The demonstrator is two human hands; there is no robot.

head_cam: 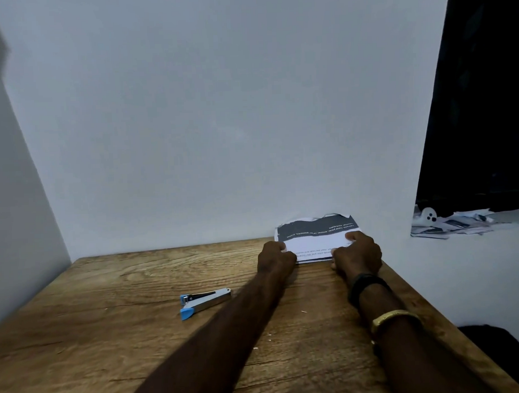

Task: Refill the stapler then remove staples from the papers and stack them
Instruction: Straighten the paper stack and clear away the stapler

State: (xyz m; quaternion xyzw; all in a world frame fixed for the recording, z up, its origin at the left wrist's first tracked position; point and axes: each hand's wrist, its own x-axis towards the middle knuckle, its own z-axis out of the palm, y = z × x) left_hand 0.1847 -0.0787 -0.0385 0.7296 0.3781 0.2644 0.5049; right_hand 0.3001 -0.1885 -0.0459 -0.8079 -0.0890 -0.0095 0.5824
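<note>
1. The person is reaching both arms toward the far right corner of the wooden counter (115,304), where a small stack of papers (318,238) is lying against the wall, right of centre in the frame.
2. The left hand (276,259) is curling its fingers down on the stack's left end, and the right hand (357,256) is closing over its right end with the thumb on top; both are clamped on the papers, apparently squaring them up.
3. The papers are lying flat with their long axis running left to right across the frame, and the dark printed band along the far edge is sitting next to the wall. The print is reading upside down to the camera, so the tops of the sheets are pointing toward the person.
4. The far edge is looking torn and ragged, so pressing the stack harder against the wall is likely to crumple or rip it further.
5. Squeezing the two ends toward each other is risking a buckle in the middle sheets, which would leave the stack uneven.
6. The stapler (204,302) is lying well apart in the lower middle of the frame, its long axis running from lower left to upper right and its blue end pointing lower left; a forearm pulling back could sweep it.
</note>
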